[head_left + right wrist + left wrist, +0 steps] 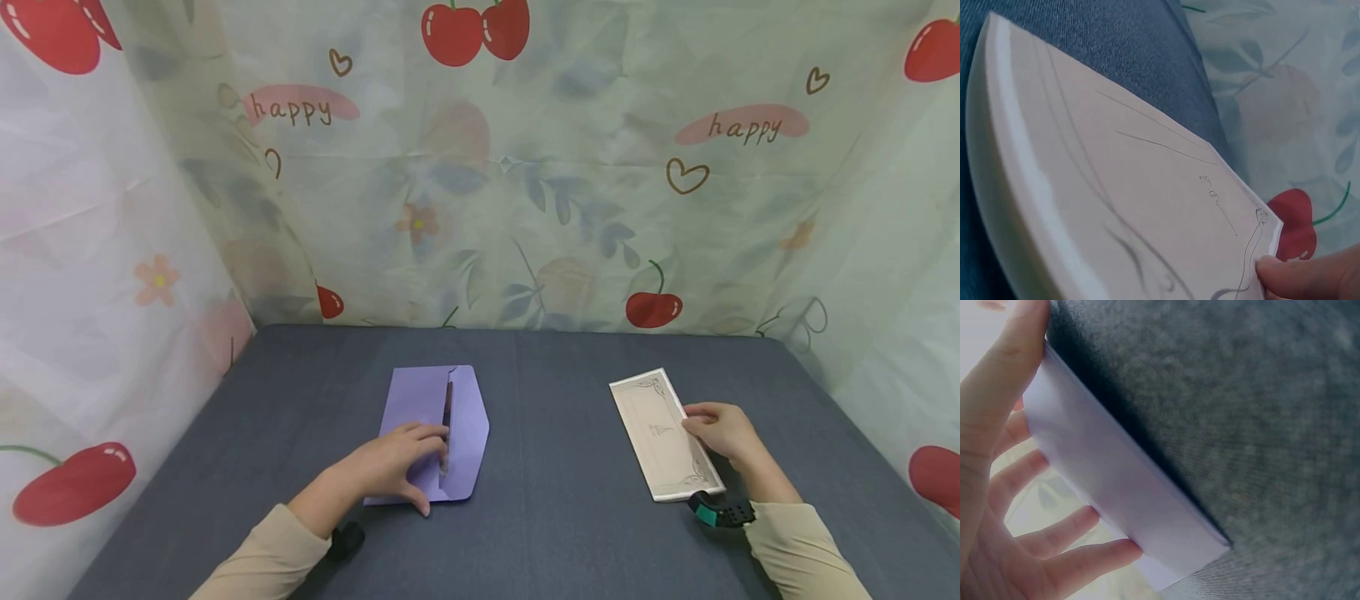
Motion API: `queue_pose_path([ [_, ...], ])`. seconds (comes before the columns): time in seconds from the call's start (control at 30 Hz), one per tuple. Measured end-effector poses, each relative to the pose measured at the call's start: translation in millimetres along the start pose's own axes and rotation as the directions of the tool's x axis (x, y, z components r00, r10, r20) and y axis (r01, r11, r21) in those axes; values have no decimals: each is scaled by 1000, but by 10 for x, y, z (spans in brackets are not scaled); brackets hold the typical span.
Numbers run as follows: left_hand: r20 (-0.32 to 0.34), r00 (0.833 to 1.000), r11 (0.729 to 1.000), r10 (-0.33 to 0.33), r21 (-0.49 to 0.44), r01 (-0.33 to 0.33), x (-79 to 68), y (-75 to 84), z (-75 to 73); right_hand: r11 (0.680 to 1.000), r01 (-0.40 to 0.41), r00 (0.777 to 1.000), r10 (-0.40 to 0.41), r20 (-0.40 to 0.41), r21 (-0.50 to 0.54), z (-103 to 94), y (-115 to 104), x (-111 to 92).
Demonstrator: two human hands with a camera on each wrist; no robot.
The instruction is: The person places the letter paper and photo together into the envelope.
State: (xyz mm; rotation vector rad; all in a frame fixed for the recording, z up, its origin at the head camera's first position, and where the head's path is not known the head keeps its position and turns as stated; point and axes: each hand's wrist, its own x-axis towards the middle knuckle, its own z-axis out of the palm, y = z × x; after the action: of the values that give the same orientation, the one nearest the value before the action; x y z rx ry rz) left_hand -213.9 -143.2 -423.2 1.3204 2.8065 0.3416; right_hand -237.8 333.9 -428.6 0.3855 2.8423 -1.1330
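On the purple envelope [471,425], I rest the left hand [393,460], spread; the right hand [723,430] pinches the cream card [658,442]. Avoid creasing.

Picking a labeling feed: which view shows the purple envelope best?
Head: nearly the whole purple envelope shows, flap included, though the left hand covers part. The left wrist view gives only a close, pale portion with fingers at its edge; the right wrist view doesn't show it.
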Motion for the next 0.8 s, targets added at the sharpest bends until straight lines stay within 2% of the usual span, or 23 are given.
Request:
queue_pose_path([
  [0.07, 2, 1000, 1000, -1, 2, 1, -1, 1, 1, 1000, 13, 1000, -13, -3, 3, 22, 69, 71],
  [0.23, -1, 1000, 1000, 0, 2, 0, -3, 2, 3, 997, 75, 996, -76, -45, -15, 167, 435, 434],
  [0.3, -2, 1000, 1000, 0, 2, 0, -3, 5, 3, 995, 97, 993, -98, -62, -21, 214, 513, 524],
  [0.8, -10, 1000, 1000, 4, 3, -4, -7, 9, 4, 988, 156, 984, -155, -88, 10, 330, 361, 518],
])
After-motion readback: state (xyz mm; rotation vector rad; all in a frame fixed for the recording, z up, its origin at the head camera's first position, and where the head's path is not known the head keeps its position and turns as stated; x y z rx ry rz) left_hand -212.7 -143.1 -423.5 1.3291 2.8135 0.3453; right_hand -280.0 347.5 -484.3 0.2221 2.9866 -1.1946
